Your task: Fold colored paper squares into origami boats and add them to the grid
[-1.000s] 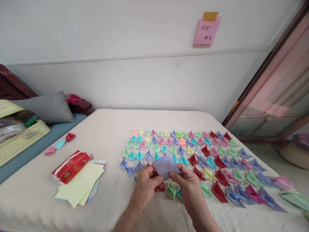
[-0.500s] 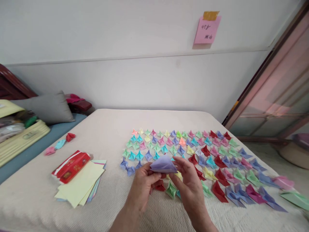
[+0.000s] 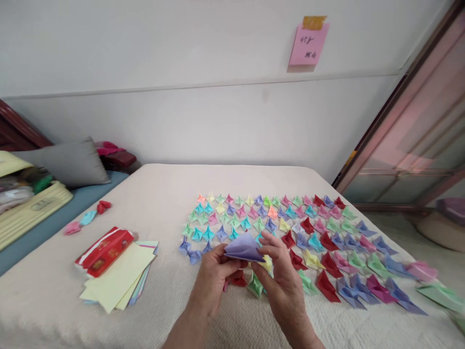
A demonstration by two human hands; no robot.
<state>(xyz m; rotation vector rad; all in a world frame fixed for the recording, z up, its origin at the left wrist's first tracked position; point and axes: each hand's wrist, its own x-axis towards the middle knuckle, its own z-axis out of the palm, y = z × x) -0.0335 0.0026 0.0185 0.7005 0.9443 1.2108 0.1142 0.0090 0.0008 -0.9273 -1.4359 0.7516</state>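
Observation:
A folded sheet of purple paper (image 3: 244, 246) is held in the air between my hands. My left hand (image 3: 214, 271) pinches its left corner between thumb and fingers. On the other side, my right hand (image 3: 281, 271) grips the right end, thumb below and fingers curled above. Behind and beneath the hands, rows of small folded paper boats in many colours cover the bed, among them a green one (image 3: 255, 285) and a dark red one (image 3: 328, 286). Some of these boats are partly hidden by my hands.
At the left lie a stack of coloured paper sheets (image 3: 118, 278) and a red packet (image 3: 104, 252), with three small folded pieces, one light blue (image 3: 88, 217). A grey pillow (image 3: 74, 162) stands farther back. A pink note (image 3: 308, 44) is taped to the wall.
The view has shifted slightly. Both hands keep their hold on the purple paper, and the right fingers have moved a little along its edge.

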